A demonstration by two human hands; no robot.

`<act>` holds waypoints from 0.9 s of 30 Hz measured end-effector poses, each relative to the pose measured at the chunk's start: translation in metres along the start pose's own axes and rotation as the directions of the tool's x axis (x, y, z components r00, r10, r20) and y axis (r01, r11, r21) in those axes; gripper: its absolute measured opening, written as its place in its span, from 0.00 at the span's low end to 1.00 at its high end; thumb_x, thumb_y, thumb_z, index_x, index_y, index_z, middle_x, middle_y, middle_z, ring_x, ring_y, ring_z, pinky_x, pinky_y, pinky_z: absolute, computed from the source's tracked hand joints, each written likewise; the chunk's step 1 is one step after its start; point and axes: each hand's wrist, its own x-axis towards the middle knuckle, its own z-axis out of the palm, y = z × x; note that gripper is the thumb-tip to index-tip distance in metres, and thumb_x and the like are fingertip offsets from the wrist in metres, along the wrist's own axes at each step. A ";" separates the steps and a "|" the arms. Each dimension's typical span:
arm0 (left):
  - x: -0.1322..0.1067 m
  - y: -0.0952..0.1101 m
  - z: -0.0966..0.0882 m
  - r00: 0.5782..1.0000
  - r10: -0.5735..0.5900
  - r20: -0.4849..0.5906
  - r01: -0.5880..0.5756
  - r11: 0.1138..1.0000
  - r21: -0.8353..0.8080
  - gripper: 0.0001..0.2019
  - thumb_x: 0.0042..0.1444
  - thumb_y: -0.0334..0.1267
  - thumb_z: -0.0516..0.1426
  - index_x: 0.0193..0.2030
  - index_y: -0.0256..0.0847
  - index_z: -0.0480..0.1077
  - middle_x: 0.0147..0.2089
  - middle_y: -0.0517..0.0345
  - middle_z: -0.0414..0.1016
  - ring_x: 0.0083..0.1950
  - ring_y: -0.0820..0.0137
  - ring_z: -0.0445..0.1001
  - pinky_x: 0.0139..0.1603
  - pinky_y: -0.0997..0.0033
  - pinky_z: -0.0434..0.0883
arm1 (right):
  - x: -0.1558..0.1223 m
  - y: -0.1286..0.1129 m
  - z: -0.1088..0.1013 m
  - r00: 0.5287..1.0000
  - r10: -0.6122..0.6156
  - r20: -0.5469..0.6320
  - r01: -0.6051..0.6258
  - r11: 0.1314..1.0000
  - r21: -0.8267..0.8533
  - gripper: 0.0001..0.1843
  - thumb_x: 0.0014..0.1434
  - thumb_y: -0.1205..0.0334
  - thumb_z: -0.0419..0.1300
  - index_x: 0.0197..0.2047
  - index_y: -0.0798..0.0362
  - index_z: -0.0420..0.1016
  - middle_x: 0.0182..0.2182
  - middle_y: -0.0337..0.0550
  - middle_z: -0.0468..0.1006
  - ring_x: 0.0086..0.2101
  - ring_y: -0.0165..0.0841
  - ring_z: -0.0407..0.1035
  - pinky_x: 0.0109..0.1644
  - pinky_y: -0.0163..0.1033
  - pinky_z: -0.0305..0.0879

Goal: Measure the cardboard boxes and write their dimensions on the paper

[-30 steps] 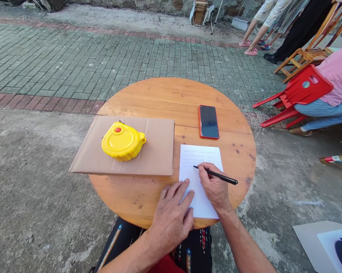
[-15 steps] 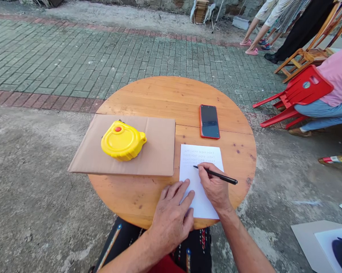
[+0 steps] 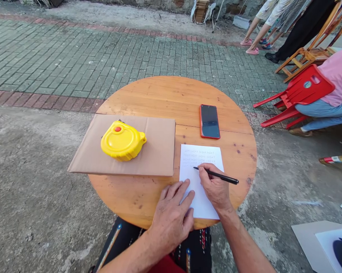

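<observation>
A white sheet of paper (image 3: pixel 201 157) with several rows of small writing lies on the near right of a round wooden table (image 3: pixel 159 98). My right hand (image 3: pixel 215 187) is closed on a black pen (image 3: pixel 220 176), and the pen's tip touches the paper just below the written rows. Flat on the sheet's lower left corner rests my left hand (image 3: pixel 172 216), fingers stretched out. A yellow tape measure (image 3: pixel 122 141) with a red button sits on a piece of brown cardboard (image 3: pixel 156 151) at the table's left.
A phone in a red case (image 3: pixel 209 121) lies face up beyond the paper. To the right a person in a pink top sits on a red plastic chair (image 3: pixel 298 93). Other people's legs and wooden chairs (image 3: pixel 316 49) stand at the far right. White sheets (image 3: pixel 324 242) lie on the ground.
</observation>
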 end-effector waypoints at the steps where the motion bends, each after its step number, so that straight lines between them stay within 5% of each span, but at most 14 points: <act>1: 0.000 0.000 0.000 1.000 0.000 -0.001 0.000 1.000 0.000 0.20 0.57 0.32 0.55 0.57 0.42 0.69 0.68 0.52 0.64 0.63 0.54 0.63 0.60 0.48 0.66 | 0.000 0.000 0.000 1.000 -0.003 0.003 0.003 1.000 0.002 0.10 0.62 0.58 0.56 0.33 0.53 0.75 0.18 0.33 0.68 0.18 0.27 0.62 0.24 0.33 0.61; 27: 0.001 0.001 -0.002 1.000 -0.003 -0.007 0.003 1.000 -0.008 0.19 0.57 0.31 0.55 0.56 0.41 0.70 0.67 0.51 0.65 0.63 0.55 0.63 0.59 0.47 0.66 | -0.001 0.001 -0.001 0.998 0.051 -0.030 -0.051 0.999 0.013 0.10 0.62 0.57 0.56 0.34 0.52 0.75 0.18 0.33 0.68 0.18 0.28 0.63 0.23 0.33 0.61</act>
